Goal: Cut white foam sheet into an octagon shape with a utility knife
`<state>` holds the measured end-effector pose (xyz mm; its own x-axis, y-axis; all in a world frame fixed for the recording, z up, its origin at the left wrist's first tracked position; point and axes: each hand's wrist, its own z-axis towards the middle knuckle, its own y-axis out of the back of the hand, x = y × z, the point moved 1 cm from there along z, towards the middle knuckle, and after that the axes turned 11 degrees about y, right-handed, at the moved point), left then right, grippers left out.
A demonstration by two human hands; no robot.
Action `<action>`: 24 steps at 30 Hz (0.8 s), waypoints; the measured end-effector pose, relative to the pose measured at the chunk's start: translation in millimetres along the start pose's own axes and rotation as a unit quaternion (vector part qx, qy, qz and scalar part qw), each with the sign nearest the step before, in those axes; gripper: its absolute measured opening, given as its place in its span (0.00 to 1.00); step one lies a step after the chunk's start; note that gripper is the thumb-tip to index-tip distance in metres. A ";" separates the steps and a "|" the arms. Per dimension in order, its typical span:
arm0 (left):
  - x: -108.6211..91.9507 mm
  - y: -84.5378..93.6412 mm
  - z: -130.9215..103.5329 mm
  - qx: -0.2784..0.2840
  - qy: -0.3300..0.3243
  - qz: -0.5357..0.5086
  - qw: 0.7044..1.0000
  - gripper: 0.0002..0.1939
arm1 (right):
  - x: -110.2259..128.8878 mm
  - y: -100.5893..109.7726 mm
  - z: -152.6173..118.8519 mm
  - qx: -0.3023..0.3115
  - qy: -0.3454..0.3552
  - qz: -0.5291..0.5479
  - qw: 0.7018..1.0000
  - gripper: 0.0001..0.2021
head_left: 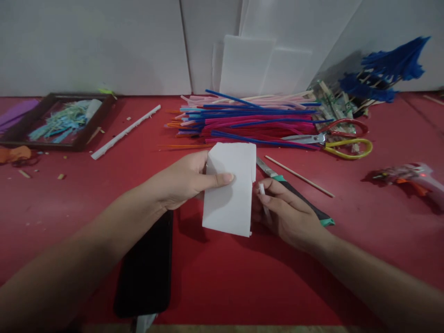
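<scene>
My left hand [197, 175] grips a white board piece [229, 203] by its left side, thumb across the front and fingers behind. The board is held upright above the red table, with a small step along its right edge. Just right of it, my right hand [287, 208] pinches a thin white strip [266, 210] between thumb and fingers. The strip is close to the board's edge; I cannot tell whether they touch. Beneath the right hand lies a utility knife [305, 199] with a black and green handle, its blade pointing toward the board.
Behind are a bundle of coloured pipe cleaners [256, 120] and scissors [326, 138]. A thin wooden stick [300, 176] and a glue gun [409, 178] lie right. Left are a black phone [147, 268], a white strip with a ragged edge [126, 132] and a brown tray [65, 147].
</scene>
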<state>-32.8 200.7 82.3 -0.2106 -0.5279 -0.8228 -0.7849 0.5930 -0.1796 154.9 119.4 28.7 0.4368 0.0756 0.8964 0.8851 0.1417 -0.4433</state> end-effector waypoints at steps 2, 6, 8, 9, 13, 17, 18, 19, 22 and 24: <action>1.1 -2.2 -0.8 0.003 0.010 0.010 1.000 0.26 | 0.3 -0.1 1.6 -0.016 0.004 -0.003 1.000 0.10; 4.9 -9.9 -2.1 0.020 0.015 0.044 0.999 0.26 | 1.6 1.8 1.4 -0.030 0.005 -0.015 0.999 0.15; 6.3 -12.1 -2.4 0.027 0.017 0.059 0.998 0.25 | 1.6 2.7 0.2 -0.025 0.005 -0.024 0.999 0.19; 6.8 -12.4 -2.4 0.027 0.020 0.065 0.997 0.24 | 1.4 3.0 -0.3 -0.021 0.005 -0.029 0.999 0.20; 7.1 -10.4 -2.4 0.020 0.021 0.096 0.995 0.22 | -0.5 4.2 -1.0 -0.008 0.010 -0.046 0.999 0.18; 5.8 -8.7 -3.1 0.030 0.029 0.111 0.993 0.22 | -0.7 4.7 -1.5 0.007 0.017 -0.058 0.998 0.17; 5.4 -8.5 -3.4 0.035 0.030 0.110 0.993 0.22 | -0.4 4.5 -1.9 0.012 0.017 -0.060 0.998 0.17; 5.1 -8.2 -3.6 0.041 0.032 0.108 0.993 0.22 | 0.0 4.1 -2.4 0.017 0.017 -0.060 0.998 0.17; 5.2 -7.3 -3.7 0.056 0.036 0.105 0.992 0.21 | 1.1 2.8 -3.9 0.026 0.018 -0.063 0.998 0.17; 6.0 -7.2 -3.4 0.062 0.037 0.103 0.992 0.21 | 1.6 2.7 -4.3 0.018 0.020 -0.065 0.998 0.17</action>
<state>-30.4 191.2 80.5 -0.4051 -0.4276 -0.8081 -0.6433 0.7614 -0.0803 158.7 115.7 28.9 0.3264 0.0146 0.9451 0.9285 0.1827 -0.3234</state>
